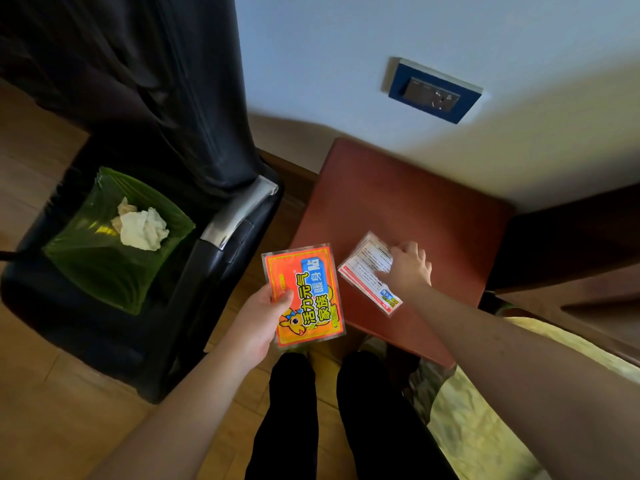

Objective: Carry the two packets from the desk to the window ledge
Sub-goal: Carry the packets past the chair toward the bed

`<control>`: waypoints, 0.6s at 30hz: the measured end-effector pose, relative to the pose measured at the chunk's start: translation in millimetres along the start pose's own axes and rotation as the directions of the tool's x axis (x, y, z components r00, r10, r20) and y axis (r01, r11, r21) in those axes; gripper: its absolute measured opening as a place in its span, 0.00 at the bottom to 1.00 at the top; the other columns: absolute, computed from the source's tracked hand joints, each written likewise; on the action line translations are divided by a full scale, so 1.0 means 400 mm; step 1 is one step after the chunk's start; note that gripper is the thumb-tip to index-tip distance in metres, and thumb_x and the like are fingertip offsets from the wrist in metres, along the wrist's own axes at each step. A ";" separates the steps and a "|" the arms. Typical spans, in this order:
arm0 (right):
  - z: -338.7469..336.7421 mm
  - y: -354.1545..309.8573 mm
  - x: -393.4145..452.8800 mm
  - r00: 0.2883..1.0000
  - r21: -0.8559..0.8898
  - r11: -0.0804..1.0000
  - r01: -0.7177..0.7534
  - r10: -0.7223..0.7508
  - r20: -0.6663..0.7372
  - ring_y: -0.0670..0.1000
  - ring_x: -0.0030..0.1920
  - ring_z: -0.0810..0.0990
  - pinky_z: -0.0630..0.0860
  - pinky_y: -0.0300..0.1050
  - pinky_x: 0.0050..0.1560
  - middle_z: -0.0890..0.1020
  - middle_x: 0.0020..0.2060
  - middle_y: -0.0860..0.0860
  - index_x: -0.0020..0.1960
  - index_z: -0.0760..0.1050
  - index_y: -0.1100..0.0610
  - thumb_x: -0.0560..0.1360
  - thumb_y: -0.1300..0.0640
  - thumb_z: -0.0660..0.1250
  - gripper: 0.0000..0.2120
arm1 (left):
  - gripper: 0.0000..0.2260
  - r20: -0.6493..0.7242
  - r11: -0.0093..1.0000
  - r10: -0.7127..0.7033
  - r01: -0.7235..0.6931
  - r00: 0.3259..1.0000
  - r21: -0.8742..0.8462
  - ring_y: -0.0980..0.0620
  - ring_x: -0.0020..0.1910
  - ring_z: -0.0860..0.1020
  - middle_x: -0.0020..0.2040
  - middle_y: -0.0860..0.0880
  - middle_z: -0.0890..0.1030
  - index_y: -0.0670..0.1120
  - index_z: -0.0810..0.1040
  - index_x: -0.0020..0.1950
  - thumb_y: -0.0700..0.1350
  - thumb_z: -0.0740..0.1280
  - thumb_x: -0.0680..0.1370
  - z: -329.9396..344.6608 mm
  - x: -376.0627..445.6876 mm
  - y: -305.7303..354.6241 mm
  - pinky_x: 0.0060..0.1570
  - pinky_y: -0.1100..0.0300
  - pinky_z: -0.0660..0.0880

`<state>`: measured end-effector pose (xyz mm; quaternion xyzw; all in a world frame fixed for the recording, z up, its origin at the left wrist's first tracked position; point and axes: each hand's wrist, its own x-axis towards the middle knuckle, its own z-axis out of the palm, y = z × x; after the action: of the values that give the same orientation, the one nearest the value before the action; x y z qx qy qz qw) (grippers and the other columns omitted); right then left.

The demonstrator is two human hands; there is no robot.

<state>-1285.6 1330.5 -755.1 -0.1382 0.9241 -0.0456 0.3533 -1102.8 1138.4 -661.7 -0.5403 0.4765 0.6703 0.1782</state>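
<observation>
Orange packet (304,295) pinched at its nine o'clock edge in my left hand (258,317), white packet (369,271) flat on red-brown desk (415,202), my right hand (410,265) pressing its three o'clock edge, fingers curled, grip unclear.

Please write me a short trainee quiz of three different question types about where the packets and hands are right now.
1. True or false: the left hand holds the orange packet clear of the desk.
2. Multiple choice: the white packet is (a) in the bin, (b) lying on the desk under the right hand, (c) on the floor.
3. Fill in: the bin with the green liner holds crumpled ____.

Key: 1 true; 2 b; 3 paper.
</observation>
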 end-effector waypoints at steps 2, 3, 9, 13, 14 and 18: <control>0.013 0.000 0.003 1.000 -0.030 1.000 0.005 -0.006 -0.009 0.57 0.68 0.69 0.67 0.56 0.70 0.69 0.69 0.55 0.69 0.73 0.55 0.73 0.44 0.74 0.29 | 0.11 -0.002 1.000 -0.007 0.007 1.000 -0.020 0.42 0.57 0.84 0.58 0.44 0.86 0.48 0.79 0.63 0.47 0.65 0.82 -0.012 0.000 -0.006 0.62 0.39 0.77; 0.019 -0.001 0.006 1.000 -0.056 0.998 0.016 -0.017 -0.025 0.57 0.67 0.70 0.67 0.55 0.70 0.69 0.69 0.55 0.69 0.73 0.55 0.73 0.43 0.74 0.29 | 0.11 -0.001 0.999 -0.012 0.011 1.000 -0.033 0.42 0.57 0.84 0.58 0.44 0.86 0.47 0.79 0.63 0.46 0.65 0.82 -0.018 -0.001 -0.010 0.62 0.39 0.77; 0.030 -0.001 0.020 0.995 -0.019 0.999 -0.046 0.044 -0.088 0.58 0.65 0.74 0.67 0.55 0.67 0.78 0.62 0.56 0.68 0.65 0.54 0.66 0.41 0.79 0.39 | 0.10 0.014 0.998 -0.017 0.018 1.000 -0.058 0.44 0.54 0.86 0.55 0.45 0.87 0.48 0.80 0.61 0.46 0.66 0.81 -0.038 -0.005 -0.040 0.59 0.41 0.79; 0.019 -0.007 0.036 0.994 -0.054 0.993 -0.104 0.103 -0.022 0.57 0.64 0.75 0.67 0.54 0.64 0.80 0.61 0.54 0.68 0.68 0.55 0.64 0.37 0.78 0.40 | 0.10 0.025 0.999 -0.011 0.012 1.000 -0.049 0.45 0.52 0.86 0.54 0.46 0.88 0.49 0.80 0.60 0.48 0.67 0.79 -0.050 -0.008 -0.058 0.58 0.42 0.80; 0.013 -0.009 0.040 0.994 -0.093 0.990 -0.110 0.111 0.003 0.57 0.65 0.73 0.67 0.54 0.64 0.79 0.61 0.54 0.67 0.70 0.55 0.64 0.36 0.77 0.39 | 0.11 0.026 0.999 -0.014 0.015 1.000 -0.045 0.44 0.53 0.86 0.54 0.46 0.88 0.49 0.80 0.60 0.48 0.67 0.79 -0.053 -0.010 -0.061 0.58 0.41 0.80; 0.009 -0.013 0.037 0.996 -0.138 0.986 -0.093 0.091 -0.017 0.58 0.67 0.71 0.66 0.55 0.67 0.76 0.64 0.55 0.65 0.75 0.53 0.65 0.36 0.77 0.35 | 0.11 0.018 0.999 -0.022 0.023 1.000 -0.038 0.44 0.53 0.86 0.53 0.46 0.88 0.49 0.80 0.60 0.48 0.67 0.79 -0.063 -0.018 -0.066 0.60 0.39 0.79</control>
<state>-1292.8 1321.3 -766.5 -0.1193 0.9323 0.0343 0.3397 -1066.4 1132.2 -665.9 -0.5430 0.4559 0.6820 0.1795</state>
